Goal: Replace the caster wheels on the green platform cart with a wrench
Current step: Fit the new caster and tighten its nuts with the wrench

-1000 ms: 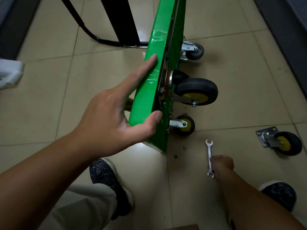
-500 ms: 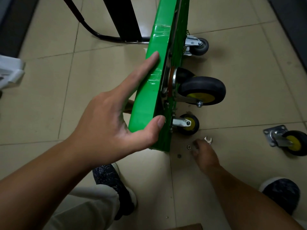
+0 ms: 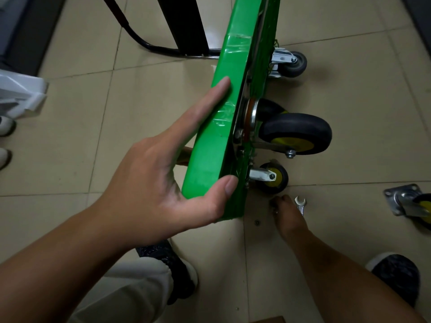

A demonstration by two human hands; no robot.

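Note:
The green platform cart (image 3: 233,66) stands on its side edge on the tiled floor. My left hand (image 3: 158,183) holds its near corner, fingers flat along the deck and thumb hooked round the edge. On its underside are a large black-and-yellow caster (image 3: 296,132), a smaller yellow one (image 3: 275,178) near the floor and a grey one (image 3: 291,64) farther off. My right hand (image 3: 289,217) reaches down to the floor just below the small caster, fingertips on the tile. The wrench (image 3: 300,202) lies on the floor beside and partly under that hand. What the fingertips hold is hidden.
A loose caster with its mounting plate (image 3: 412,206) lies on the floor at the right. A small nut (image 3: 257,222) sits by the cart's corner. The cart's black handle (image 3: 140,40) lies behind. A white object (image 3: 21,94) is at the left. My shoes (image 3: 172,264) flank the work.
My right hand let go of the wrench's lower end and moved up and left across the floor to a small washer near the cart. My left hand kept its hold.

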